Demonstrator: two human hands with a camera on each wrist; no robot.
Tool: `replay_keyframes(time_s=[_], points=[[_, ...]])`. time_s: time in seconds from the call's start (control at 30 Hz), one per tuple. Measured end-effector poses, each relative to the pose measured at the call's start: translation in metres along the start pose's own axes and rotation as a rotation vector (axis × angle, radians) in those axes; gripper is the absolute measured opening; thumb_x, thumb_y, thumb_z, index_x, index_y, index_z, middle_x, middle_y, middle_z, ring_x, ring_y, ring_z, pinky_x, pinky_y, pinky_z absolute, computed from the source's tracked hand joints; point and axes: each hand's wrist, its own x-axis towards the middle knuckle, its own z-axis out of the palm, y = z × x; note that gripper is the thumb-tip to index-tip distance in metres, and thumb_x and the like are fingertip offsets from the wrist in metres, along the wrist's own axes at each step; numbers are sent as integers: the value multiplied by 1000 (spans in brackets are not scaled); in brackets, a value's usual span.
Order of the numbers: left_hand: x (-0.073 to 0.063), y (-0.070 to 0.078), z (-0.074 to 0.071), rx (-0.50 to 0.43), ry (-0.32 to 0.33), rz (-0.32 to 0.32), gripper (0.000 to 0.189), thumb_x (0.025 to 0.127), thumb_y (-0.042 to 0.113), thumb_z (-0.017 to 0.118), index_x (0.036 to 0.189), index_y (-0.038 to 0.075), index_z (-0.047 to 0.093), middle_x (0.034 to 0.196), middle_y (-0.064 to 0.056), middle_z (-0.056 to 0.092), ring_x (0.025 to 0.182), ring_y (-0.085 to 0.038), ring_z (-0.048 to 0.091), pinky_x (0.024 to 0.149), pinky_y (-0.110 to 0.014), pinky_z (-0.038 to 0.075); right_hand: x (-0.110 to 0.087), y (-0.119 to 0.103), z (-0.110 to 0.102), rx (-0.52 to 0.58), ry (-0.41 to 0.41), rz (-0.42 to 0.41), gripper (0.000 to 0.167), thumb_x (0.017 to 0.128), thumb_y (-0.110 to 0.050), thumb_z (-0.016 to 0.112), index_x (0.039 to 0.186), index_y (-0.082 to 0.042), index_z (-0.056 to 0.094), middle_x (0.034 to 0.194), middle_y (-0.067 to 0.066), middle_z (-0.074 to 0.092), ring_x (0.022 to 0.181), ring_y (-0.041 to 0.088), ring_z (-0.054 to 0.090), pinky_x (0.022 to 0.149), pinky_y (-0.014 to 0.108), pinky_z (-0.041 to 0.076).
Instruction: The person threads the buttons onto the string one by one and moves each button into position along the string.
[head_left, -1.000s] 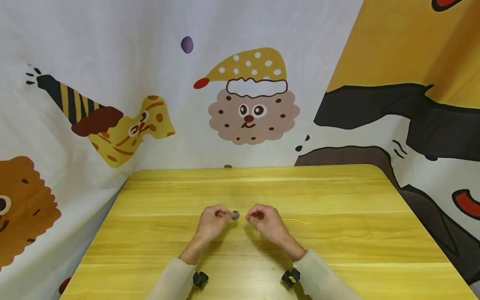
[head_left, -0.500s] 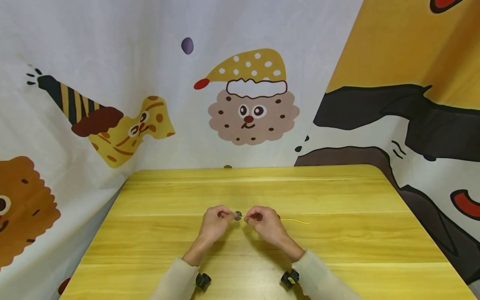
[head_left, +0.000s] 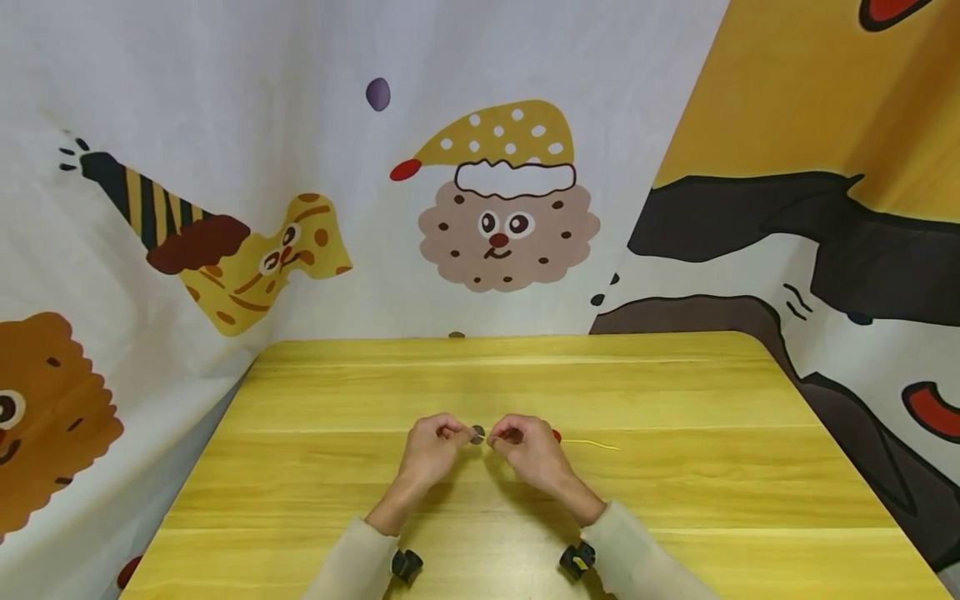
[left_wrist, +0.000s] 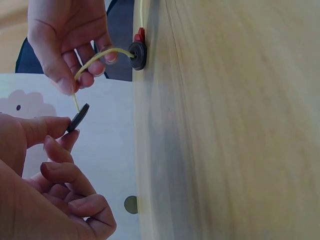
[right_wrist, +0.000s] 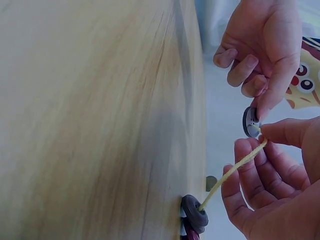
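Note:
My left hand (head_left: pixel 429 454) pinches a dark round button (left_wrist: pixel 78 118) by its edge between thumb and fingertip. Close beside it, my right hand (head_left: pixel 534 454) pinches a yellow string (right_wrist: pixel 234 169) near its end. In the right wrist view the string meets the face of the held button (right_wrist: pixel 250 121) at its holes. From the right fingertips the string curves to a second dark button (left_wrist: pixel 137 55) threaded on it by the table. A red piece (left_wrist: pixel 139 35) sits right behind that button, and in the head view it shows partly past the right hand.
The string's loose tail (head_left: pixel 594 442) trails rightward over the wooden table (head_left: pixel 675 483). Behind the table's far edge hangs a white curtain (head_left: pixel 360 308) with cartoon prints. Black wrist cameras (head_left: pixel 407 566) sit under both sleeves.
The left hand has shifted slightly right with its button, closing the gap to the right fingertips. The right hand has moved a little, and more of the red piece shows beside it.

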Motion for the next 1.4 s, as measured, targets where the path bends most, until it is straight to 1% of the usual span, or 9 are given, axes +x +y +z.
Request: replay_keyframes(time_s=[0.2, 0.3, 0.43, 0.57, 0.7, 0.97, 1.03, 1.2, 1.4], points=[[1, -1, 2, 4, 9, 8, 11, 88, 17, 73, 79, 10, 73, 69, 0, 56, 62, -13, 47, 55, -24, 38, 1, 0, 1, -2, 0, -8, 6, 88, -6, 73, 86, -2, 71, 85, 4, 71, 76, 11, 64, 68, 23, 52], [2, -1, 3, 5, 16, 18, 11, 87, 17, 74, 79, 9, 73, 68, 0, 57, 62, -13, 47, 55, -24, 38, 1, 0, 2, -5, 6, -14, 3, 88, -5, 73, 85, -5, 71, 84, 3, 71, 75, 11, 64, 67, 23, 52], [1, 1, 3, 0, 11, 26, 11, 87, 17, 74, 80, 8, 73, 69, -1, 58, 63, -14, 48, 54, -24, 38, 2, 1, 2, -9, 13, -20, 7, 87, -1, 72, 85, -8, 71, 84, 1, 71, 74, 11, 64, 66, 23, 52], [1, 1, 4, -1, 3, 19, 10, 88, 16, 73, 80, 10, 73, 70, -1, 59, 64, -14, 49, 54, -24, 39, 2, 2, 3, -8, 4, -20, 3, 89, -4, 72, 86, -5, 71, 84, 2, 71, 74, 11, 63, 66, 23, 52], [0, 1, 5, 0, -2, 25, 10, 88, 16, 72, 80, 9, 73, 70, -1, 59, 64, -14, 49, 55, -25, 40, 2, 4, 4, -2, -7, -18, 6, 89, -7, 72, 87, -1, 70, 85, 3, 71, 75, 12, 64, 67, 23, 53], [0, 0, 7, -6, -2, 34, 11, 87, 15, 73, 80, 7, 73, 70, -2, 58, 64, -14, 49, 56, -25, 39, 2, 3, 4, 2, -3, -12, 4, 88, -5, 72, 87, -2, 69, 84, 3, 70, 76, 15, 64, 68, 24, 53], [0, 0, 7, -7, -1, 30, 11, 87, 15, 73, 80, 7, 73, 70, -2, 58, 64, -14, 49, 56, -25, 39, 2, 3, 4, 2, 0, -12, 5, 87, -1, 72, 89, -3, 68, 83, 3, 69, 75, 14, 64, 66, 24, 53], [2, -1, 7, 4, 8, 23, 12, 87, 16, 74, 79, 7, 73, 69, -1, 58, 62, -14, 48, 53, -25, 38, 3, 4, 5, -20, -15, -11, 18, 86, 1, 71, 101, -6, 65, 80, 3, 68, 70, 14, 62, 60, 24, 51], [3, -1, 7, 16, 25, 21, 11, 86, 15, 74, 78, 8, 73, 67, 0, 59, 61, -13, 49, 53, -24, 39, 4, 6, 6, -48, -59, -24, 23, 86, -6, 74, 107, -6, 64, 81, 2, 67, 68, 12, 61, 57, 24, 50]])
